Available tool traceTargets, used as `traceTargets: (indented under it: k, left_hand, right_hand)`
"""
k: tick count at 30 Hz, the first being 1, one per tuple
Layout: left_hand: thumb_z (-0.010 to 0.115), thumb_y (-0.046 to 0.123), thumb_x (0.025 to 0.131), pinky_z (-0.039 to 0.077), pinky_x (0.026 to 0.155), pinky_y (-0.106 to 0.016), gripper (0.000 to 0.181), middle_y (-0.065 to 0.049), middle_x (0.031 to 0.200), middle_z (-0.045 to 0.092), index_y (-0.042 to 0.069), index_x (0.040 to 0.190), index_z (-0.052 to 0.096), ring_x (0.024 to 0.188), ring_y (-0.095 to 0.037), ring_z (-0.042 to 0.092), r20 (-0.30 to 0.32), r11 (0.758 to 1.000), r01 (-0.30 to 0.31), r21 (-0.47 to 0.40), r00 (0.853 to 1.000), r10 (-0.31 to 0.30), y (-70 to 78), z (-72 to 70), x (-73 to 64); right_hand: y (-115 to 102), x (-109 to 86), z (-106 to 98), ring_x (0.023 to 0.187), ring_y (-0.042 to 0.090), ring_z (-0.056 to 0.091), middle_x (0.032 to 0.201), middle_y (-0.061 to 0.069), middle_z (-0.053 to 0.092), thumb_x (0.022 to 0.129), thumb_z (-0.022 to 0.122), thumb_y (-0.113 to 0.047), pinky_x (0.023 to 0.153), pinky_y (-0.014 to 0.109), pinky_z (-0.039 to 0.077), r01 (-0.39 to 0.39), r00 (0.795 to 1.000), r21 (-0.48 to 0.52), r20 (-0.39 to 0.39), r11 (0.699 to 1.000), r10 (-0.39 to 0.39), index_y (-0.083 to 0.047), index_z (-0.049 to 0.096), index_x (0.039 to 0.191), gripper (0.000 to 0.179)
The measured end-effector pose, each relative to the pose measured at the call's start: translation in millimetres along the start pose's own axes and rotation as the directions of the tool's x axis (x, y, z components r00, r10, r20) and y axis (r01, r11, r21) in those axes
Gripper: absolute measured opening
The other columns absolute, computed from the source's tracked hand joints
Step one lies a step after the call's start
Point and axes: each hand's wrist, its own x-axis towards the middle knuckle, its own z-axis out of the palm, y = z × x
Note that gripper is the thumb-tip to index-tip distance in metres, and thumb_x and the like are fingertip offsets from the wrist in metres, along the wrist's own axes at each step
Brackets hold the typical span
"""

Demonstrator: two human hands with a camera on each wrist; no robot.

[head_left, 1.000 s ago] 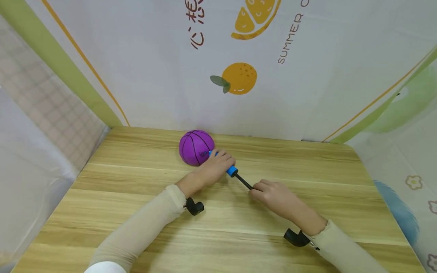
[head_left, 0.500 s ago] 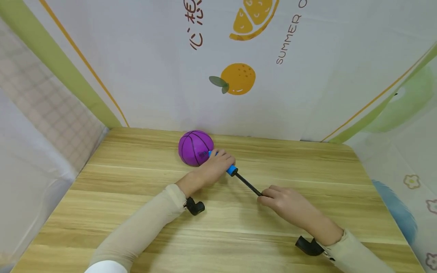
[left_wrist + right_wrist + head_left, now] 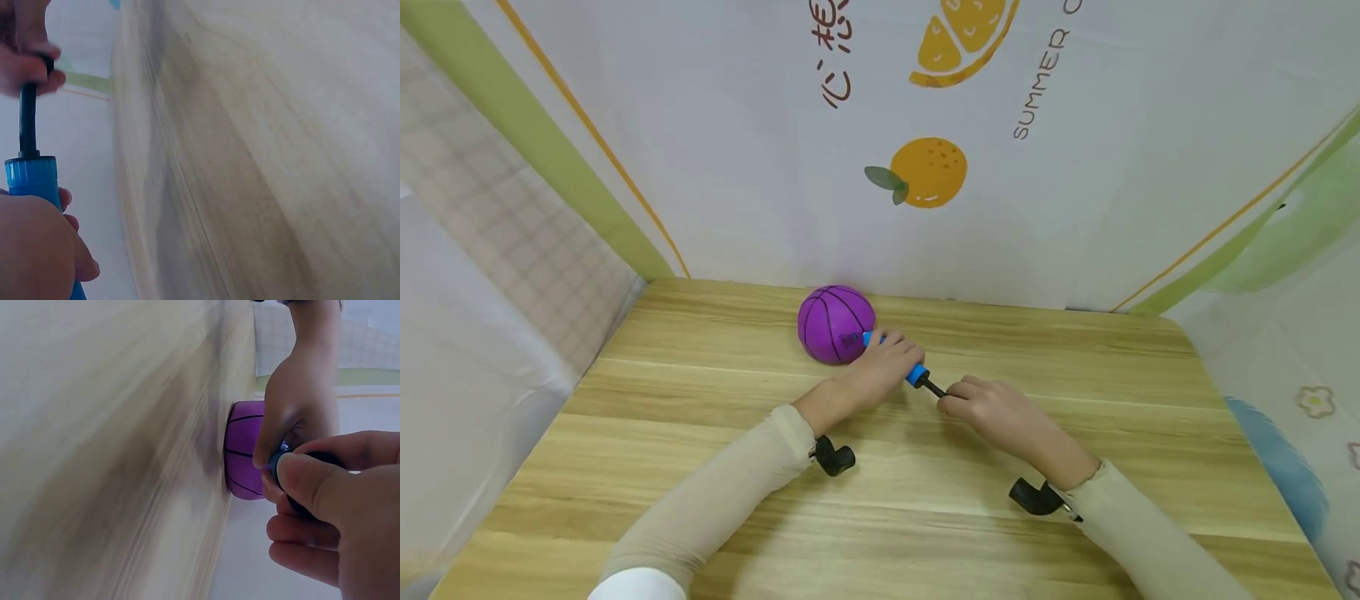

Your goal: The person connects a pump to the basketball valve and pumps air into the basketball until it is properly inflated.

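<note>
A purple ball with black basketball lines [image 3: 835, 325] rests near the table's back edge, its top rounded and its shape somewhat squat. My left hand [image 3: 880, 371] grips the blue barrel of a hand pump [image 3: 916, 375], whose far end points at the ball's side. Whether a needle sits in the ball is hidden by that hand. With thumb and fingers my right hand [image 3: 1000, 417] holds the end of the pump's black rod, a short length of which shows. In the left wrist view the rod [image 3: 28, 119] stands out of the ribbed blue collar [image 3: 31, 172].
The wood-grain table [image 3: 880, 533] carries the ball and runs back to a white printed curtain [image 3: 760, 183]. More cloth hangs at the left and right sides. A black wrist-camera mount [image 3: 835, 457] sits under the left wrist, another mount [image 3: 1036, 497] under the right.
My right hand first drew the black rod out, down and to the right, then pushed it back toward the blue barrel, so less rod shows. The left hand and ball stay nearly in place.
</note>
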Motion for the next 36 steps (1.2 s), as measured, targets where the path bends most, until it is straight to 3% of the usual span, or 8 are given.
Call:
traceTargets:
  k: [6,14,27,36]
  left_hand:
    - [0.062,-0.006,0.096,0.033,0.106,-0.051,0.023,-0.003,0.111,0.063,0.012,0.11,0.06,0.113,-0.026,0.047,0.011,1.0,-0.006,-0.006,1.0,0.006,1.9,-0.1,0.8]
    - [0.062,-0.005,0.097,0.034,0.108,-0.051,0.021,-0.004,0.116,0.065,0.013,0.109,0.061,0.116,-0.025,0.05,-0.029,1.0,0.007,0.006,1.0,-0.007,-1.2,-0.8,0.5]
    - [0.063,-0.003,0.097,0.033,0.112,-0.053,0.022,-0.004,0.121,0.066,0.014,0.111,0.062,0.122,-0.027,0.051,-0.022,1.0,0.02,-0.02,1.0,-0.021,-5.0,-1.6,-1.1]
    - [0.063,-0.005,0.096,0.032,0.112,-0.053,0.024,-0.004,0.121,0.065,0.014,0.111,0.062,0.12,-0.026,0.051,-0.036,0.999,0.012,-0.038,0.999,-0.014,-6.2,-0.4,-1.0]
  right_hand:
    - [2.9,13.0,7.1,0.079,0.013,0.062,0.089,0.001,0.067,0.084,0.078,0.004,0.065,0.022,0.053,-0.015,0.999,-0.024,0.039,1.0,0.016,-0.009,0.071,0.096,0.02]
    - [3.4,16.7,10.1,0.074,0.013,0.061,0.086,0.003,0.067,0.083,0.079,0.003,0.061,0.022,0.052,-0.014,1.0,-0.051,0.008,0.999,0.015,-0.007,0.07,0.094,0.017]
    - [-11.0,-24.0,-14.5,0.077,0.013,0.064,0.088,0.0,0.068,0.074,0.082,0.002,0.063,0.024,0.055,0.015,1.0,-0.024,-0.005,1.0,-0.015,-0.01,0.07,0.094,0.026]
    - [-18.0,-40.1,-30.1,0.076,0.011,0.062,0.088,0.0,0.066,0.071,0.08,0.004,0.062,0.021,0.053,0.026,0.999,0.009,-0.027,1.0,-0.026,-0.01,0.071,0.095,0.029]
